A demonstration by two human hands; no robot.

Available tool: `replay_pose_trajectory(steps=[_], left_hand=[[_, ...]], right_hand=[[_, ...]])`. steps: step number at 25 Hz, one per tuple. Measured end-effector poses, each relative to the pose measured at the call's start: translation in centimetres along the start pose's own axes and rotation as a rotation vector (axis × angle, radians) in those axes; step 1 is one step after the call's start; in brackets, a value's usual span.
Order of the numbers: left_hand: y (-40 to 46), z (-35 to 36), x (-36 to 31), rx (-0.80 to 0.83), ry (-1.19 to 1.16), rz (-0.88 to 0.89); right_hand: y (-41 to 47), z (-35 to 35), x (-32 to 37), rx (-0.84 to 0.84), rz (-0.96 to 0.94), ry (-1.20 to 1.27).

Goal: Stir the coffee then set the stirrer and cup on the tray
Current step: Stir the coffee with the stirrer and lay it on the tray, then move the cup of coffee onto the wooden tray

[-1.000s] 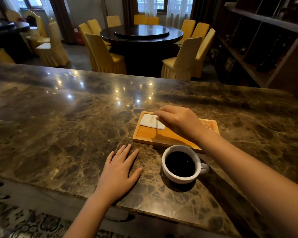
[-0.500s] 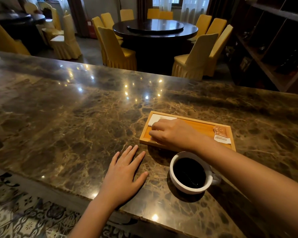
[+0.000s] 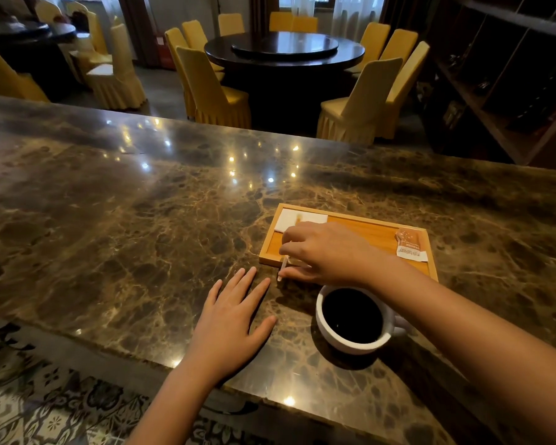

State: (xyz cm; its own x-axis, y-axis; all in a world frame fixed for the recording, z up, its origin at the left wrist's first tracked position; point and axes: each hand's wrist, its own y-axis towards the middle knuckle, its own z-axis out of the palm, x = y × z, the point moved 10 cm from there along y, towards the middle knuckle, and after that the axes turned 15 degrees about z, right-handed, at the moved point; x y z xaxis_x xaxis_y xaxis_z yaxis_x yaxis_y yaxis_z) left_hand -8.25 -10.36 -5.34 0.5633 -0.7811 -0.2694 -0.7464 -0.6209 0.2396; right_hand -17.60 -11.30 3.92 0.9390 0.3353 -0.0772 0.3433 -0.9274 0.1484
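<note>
A white cup full of black coffee stands on the marble counter, just in front of a wooden tray. My right hand hovers over the tray's near-left corner, fingers closed on a thin pale stirrer whose tip points down past the tray's front edge. Most of the stirrer is hidden by the fingers. My left hand lies flat on the counter, fingers spread, left of the cup.
On the tray lie a white napkin at its far left and a torn orange sachet at its right. The counter's near edge runs just under my left wrist. Yellow chairs and a round dark table stand beyond.
My right hand has drawn back from the napkin toward the tray's front-left corner, and the stirrer now shows in its fingers. The left hand has stayed flat on the counter.
</note>
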Motion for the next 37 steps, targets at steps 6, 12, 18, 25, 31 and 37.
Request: replay_pose_trajectory(steps=[6, 12, 18, 25, 31, 37], left_hand=[[0.1, -0.1, 0.1, -0.014, 0.004, 0.015], [0.1, 0.1, 0.1, 0.006, 0.012, 0.022], [0.2, 0.0, -0.1, 0.013, 0.013, 0.028], [0.2, 0.0, -0.1, 0.007, 0.009, 0.032], [0.2, 0.1, -0.2, 0.009, 0.006, 0.037], [0.3, 0.1, -0.1, 0.004, 0.008, 0.04]], right_hand=[[-6.8, -3.3, -1.4, -0.148, 0.266, 0.179], [-15.8, -2.1, -6.6, -0.249, 0.781, 0.362], [-18.3, 2.7, -8.1, -0.06, 0.972, 0.854], [-18.9, 4.6, -6.2, 0.039, 0.934, 1.277], [-18.8, 4.8, -6.3, -0.04, 0.946, 1.34], [-17.9, 3.2, -8.0, -0.2, 0.988, 1.37]])
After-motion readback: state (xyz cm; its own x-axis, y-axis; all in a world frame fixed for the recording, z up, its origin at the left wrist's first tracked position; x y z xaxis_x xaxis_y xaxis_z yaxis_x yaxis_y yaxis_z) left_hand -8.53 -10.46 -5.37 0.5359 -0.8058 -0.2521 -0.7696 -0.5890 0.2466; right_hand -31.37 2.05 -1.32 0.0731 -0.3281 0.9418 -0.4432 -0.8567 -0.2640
